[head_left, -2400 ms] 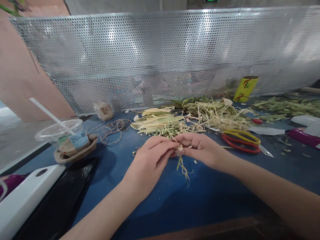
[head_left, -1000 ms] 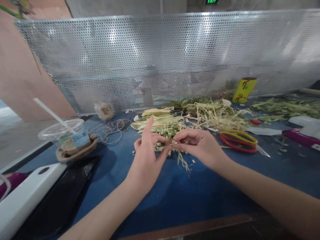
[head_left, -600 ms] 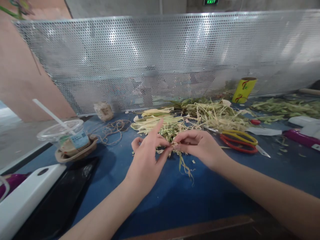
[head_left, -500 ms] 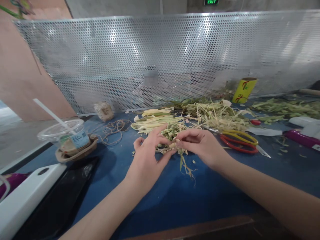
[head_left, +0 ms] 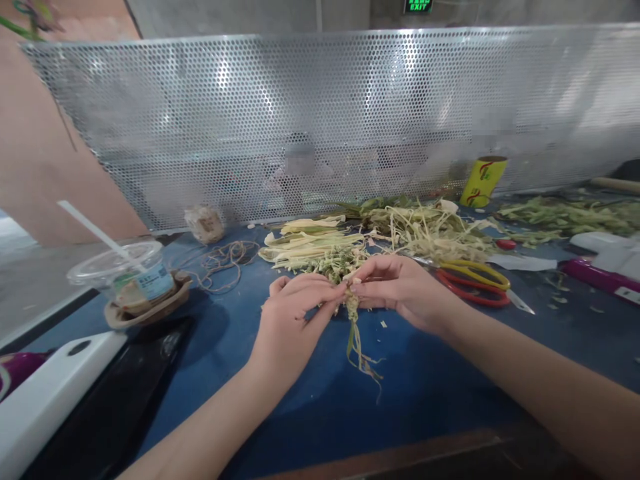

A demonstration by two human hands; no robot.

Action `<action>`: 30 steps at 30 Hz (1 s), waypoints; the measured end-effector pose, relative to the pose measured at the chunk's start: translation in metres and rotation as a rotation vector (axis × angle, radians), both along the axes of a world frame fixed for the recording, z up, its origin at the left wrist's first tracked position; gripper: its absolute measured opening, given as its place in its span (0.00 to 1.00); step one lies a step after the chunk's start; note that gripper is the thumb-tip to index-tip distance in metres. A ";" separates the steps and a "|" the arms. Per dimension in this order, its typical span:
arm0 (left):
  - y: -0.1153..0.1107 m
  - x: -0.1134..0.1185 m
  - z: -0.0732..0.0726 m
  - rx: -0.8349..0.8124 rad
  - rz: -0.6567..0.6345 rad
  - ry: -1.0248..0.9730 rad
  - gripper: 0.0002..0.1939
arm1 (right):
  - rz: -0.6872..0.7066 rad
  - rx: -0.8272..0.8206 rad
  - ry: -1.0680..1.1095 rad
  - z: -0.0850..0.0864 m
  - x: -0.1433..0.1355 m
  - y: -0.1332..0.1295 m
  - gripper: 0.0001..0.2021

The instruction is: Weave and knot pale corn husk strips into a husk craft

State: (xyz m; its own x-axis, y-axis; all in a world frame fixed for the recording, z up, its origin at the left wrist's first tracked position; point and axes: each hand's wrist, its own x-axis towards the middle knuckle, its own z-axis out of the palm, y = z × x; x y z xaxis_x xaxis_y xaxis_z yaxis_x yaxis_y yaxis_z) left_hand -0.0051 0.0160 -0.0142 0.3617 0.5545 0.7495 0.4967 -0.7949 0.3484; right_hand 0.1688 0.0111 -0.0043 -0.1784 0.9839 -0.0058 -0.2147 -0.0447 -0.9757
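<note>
Between my hands is a small bundle of dried plant strips [head_left: 353,328], pale green and yellow, with thin loose ends hanging down over the table. My left hand [head_left: 300,307] pinches its top between thumb and forefinger. From the other side my right hand [head_left: 400,287] grips the same spot, its fingertips almost touching the left ones. Just behind lies a heap of small greenish dried buds or blossoms [head_left: 343,261], partly hidden by my hands. Beyond it, flat pale husk-like strips [head_left: 310,241] lie side by side.
Red- and yellow-handled scissors [head_left: 473,283] lie right of my hands. Tangled dried leaves [head_left: 425,230] and a yellow tube [head_left: 483,181] stand behind, before a perforated metal screen [head_left: 310,100]. Left are twine [head_left: 227,263], a plastic cup [head_left: 143,280] and a black tray [head_left: 110,400].
My left hand's fingers have closed in to pinch the top of the bundle, where they were spread before. The bundle now hangs more upright. The view has shifted slightly.
</note>
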 end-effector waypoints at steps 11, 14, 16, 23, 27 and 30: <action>0.000 0.007 -0.006 0.026 -0.037 -0.107 0.05 | -0.011 0.131 -0.049 -0.003 0.003 0.003 0.08; -0.002 0.010 -0.007 -0.003 -0.036 -0.124 0.06 | -0.014 0.175 -0.126 -0.002 0.005 0.004 0.08; -0.002 0.010 -0.006 0.013 -0.037 -0.115 0.06 | -0.017 0.168 -0.209 0.002 0.007 0.003 0.09; -0.001 0.007 -0.005 0.031 -0.055 -0.079 0.06 | 0.116 0.198 -0.563 0.024 0.014 0.009 0.10; -0.002 0.006 -0.006 0.001 -0.035 -0.084 0.05 | 0.162 0.257 -0.722 0.034 0.015 0.013 0.08; -0.002 0.005 -0.007 -0.039 -0.006 -0.070 0.05 | 0.147 0.329 -0.809 0.040 0.012 0.012 0.05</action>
State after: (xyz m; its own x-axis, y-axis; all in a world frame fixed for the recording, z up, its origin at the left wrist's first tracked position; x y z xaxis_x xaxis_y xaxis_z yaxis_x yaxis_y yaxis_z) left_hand -0.0002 0.0135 -0.0210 0.3130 0.5819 0.7506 0.4654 -0.7829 0.4129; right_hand 0.1809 0.0234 0.0355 -0.3673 0.9253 0.0944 0.5326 0.2925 -0.7942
